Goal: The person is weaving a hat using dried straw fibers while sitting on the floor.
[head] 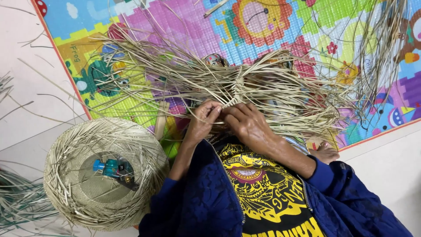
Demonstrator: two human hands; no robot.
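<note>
A colourful play mat (272,26) covers the floor. An upturned straw hat (66,166) lies beside it, holding small blue bottles (109,167).

2 hands (204,118) (247,125), 1 woven straw hat (103,173), 1 half-woven straw piece (237,85), 1 play mat (184,26).

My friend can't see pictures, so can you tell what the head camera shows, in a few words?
Two hands, the left hand and the right hand, pinch pale straw strands at the middle of a half-woven piece spread over a colourful play mat. To the left lies an upturned woven straw hat with small blue things inside.
</note>
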